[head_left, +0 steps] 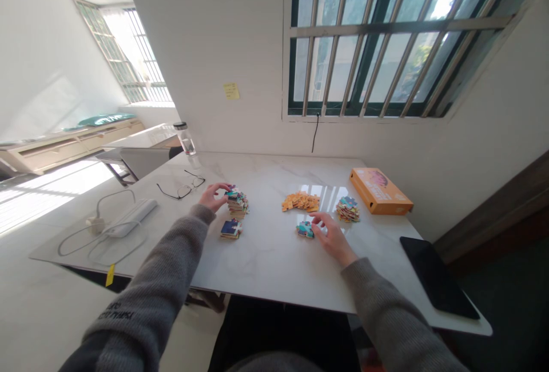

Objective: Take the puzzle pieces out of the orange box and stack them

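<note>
On the left, a tall stack of jigsaw puzzle pieces (pixel 237 203) stands on the white table (pixel 268 269). My left hand (pixel 213 196) is at its top edge, thumb and forefinger closed on a puzzle piece (pixel 231 190) there. Just below is a shorter stack with a dark blue piece (pixel 230 229) on top. My right hand (pixel 330 234) is beside a low pile of teal puzzle pieces (pixel 305 229), its thumb and forefinger apart at the pile's right edge. Whether the fingertips touch these pieces, I cannot tell.
Orange puzzle pieces (pixel 301 202) lie spread behind the teal pile. Another stack (pixel 347 210) stands near an orange box (pixel 380 190). A black tablet (pixel 437 276) lies at the right edge. Glasses (pixel 183 191), a power strip (pixel 132 218) with cables and a bottle (pixel 185 138) are left.
</note>
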Available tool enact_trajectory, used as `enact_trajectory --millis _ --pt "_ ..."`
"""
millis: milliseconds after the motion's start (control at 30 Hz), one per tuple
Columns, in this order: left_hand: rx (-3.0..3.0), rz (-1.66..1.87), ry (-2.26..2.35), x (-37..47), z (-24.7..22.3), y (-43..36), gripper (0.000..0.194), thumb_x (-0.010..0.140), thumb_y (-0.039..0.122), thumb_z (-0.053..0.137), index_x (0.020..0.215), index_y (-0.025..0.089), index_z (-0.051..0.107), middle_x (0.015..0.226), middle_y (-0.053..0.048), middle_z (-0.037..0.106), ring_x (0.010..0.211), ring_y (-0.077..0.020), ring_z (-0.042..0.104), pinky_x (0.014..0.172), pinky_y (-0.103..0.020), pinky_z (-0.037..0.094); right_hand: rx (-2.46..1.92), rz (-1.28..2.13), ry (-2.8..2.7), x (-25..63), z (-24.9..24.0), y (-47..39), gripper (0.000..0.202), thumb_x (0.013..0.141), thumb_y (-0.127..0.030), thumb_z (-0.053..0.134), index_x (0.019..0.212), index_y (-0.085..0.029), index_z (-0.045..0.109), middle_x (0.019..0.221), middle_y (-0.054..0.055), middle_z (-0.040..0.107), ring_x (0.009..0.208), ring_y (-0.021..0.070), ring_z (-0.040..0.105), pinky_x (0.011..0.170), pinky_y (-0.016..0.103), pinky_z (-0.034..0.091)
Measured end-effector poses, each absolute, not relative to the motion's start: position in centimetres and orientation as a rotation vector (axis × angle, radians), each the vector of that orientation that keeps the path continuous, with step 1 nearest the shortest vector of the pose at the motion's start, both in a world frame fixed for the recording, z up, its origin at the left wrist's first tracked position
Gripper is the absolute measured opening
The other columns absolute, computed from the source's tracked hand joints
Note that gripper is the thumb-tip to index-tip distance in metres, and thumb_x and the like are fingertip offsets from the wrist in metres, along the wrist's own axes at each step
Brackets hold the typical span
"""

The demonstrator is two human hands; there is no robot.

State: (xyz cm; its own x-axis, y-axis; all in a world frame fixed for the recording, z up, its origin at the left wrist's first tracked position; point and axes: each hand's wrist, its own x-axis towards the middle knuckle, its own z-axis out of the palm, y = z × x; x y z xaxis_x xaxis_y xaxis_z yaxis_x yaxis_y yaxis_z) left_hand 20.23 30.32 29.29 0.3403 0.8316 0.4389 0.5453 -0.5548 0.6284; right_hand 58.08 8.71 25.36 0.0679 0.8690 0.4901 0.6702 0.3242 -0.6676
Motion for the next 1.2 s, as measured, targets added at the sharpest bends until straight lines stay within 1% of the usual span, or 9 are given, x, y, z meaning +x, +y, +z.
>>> enact_trajectory --millis 233,367,533,633,700,800,933,1067,1200 --pt "2.12 1.041 1.162 20.1 27.9 30.5 0.022 0.065 0.026 0.063 0.087 0.023 0.066 0.119 -0.006 0.07 0.114 -0.0301 0.052 0.093 -0.043 0.043 -1.412 0.274 -1.658 58.2 24.9 8.9 0.027 0.092 -0.031 0.05 0.116 -0.023 0.06 0.092 0.005 0.064 0.088 0.0212 0.06 0.078 0.037 0.049" --pt "1.792 1.223 1.024 20.8 26.9 31.4 0.034 0.067 0.029 0.063 0.1 0.021 0.066 0.12 -0.008 0.068 0.117 -0.0288 0.057 0.095 -0.039 0.045 -1.405 0.264 -1.654 58.3 24.5 9.1 0.027 0.092 -0.031 0.05 0.116 -0.023 0.06 0.092 0.005 0.065 0.088 0.0218 0.061 0.078 0.038 0.05" --pt "1.253 1.232 1.091 23.2 25.9 33.6 0.035 0.078 0.044 0.057 0.096 0.016 0.066 0.093 -0.009 0.072 0.094 -0.0248 0.067 0.085 -0.036 0.05 -1.382 0.203 -1.663 58.3 24.9 9.0 0.024 0.093 -0.028 0.05 0.113 -0.023 0.062 0.088 0.005 0.064 0.087 0.0229 0.06 0.08 0.039 0.05" --pt "1.158 1.201 1.077 24.1 25.5 34.1 0.038 0.085 0.048 0.049 0.093 0.015 0.066 0.089 -0.01 0.072 0.083 -0.0222 0.068 0.078 -0.034 0.051 -1.33 0.144 -1.617 56.4 26.0 8.6 0.021 0.094 -0.028 0.049 0.108 -0.023 0.064 0.089 0.006 0.064 0.091 0.0239 0.06 0.087 0.042 0.049" --pt "1.076 1.182 1.041 24.2 25.4 34.1 0.041 0.091 0.047 0.043 0.094 0.014 0.067 0.09 -0.009 0.072 0.079 -0.0204 0.068 0.077 -0.033 0.052 -1.271 0.222 -1.55 53.9 26.5 8.6 0.023 0.095 -0.03 0.047 0.111 -0.024 0.063 0.097 0.007 0.065 0.095 0.0232 0.061 0.089 0.041 0.049" --pt "1.005 1.154 1.013 23.9 25.5 33.9 0.046 0.097 0.044 0.034 0.096 0.013 0.068 0.091 -0.009 0.072 0.076 -0.0188 0.068 0.076 -0.032 0.051 -1.153 0.557 -1.418 48.8 26.4 10.0 0.032 0.098 -0.036 0.043 0.125 -0.026 0.057 0.116 0.008 0.064 0.112 0.0223 0.06 0.099 0.041 0.047" --pt "1.016 1.125 1.035 23.9 25.9 33.5 0.048 0.096 0.049 0.038 0.097 0.013 0.069 0.09 -0.009 0.072 0.073 -0.0186 0.067 0.073 -0.031 0.051 -1.145 0.94 -1.179 43.0 24.6 14.2 0.042 0.098 -0.046 0.039 0.135 -0.028 0.048 0.139 0.008 0.054 0.132 0.023 0.049 0.109 0.043 0.041" --pt "0.969 1.104 0.973 24.4 26.2 32.7 0.049 0.095 0.053 0.039 0.092 0.013 0.067 0.077 -0.008 0.07 0.064 -0.0197 0.067 0.068 -0.033 0.052 -1.202 0.998 -1.126 40.1 23.5 19.1 0.052 0.096 -0.054 0.035 0.14 -0.027 0.044 0.15 0.008 0.042 0.141 0.0242 0.037 0.117 0.045 0.031" --pt "0.903 1.067 0.874 24.9 26.3 32.3 0.048 0.094 0.054 0.04 0.093 0.014 0.065 0.07 -0.007 0.069 0.062 -0.0224 0.068 0.067 -0.037 0.054 -1.223 1.007 -1.046 38.0 23.8 23.0 0.055 0.096 -0.054 0.031 0.142 -0.025 0.043 0.151 0.007 0.04 0.143 0.0229 0.031 0.121 0.044 0.022"
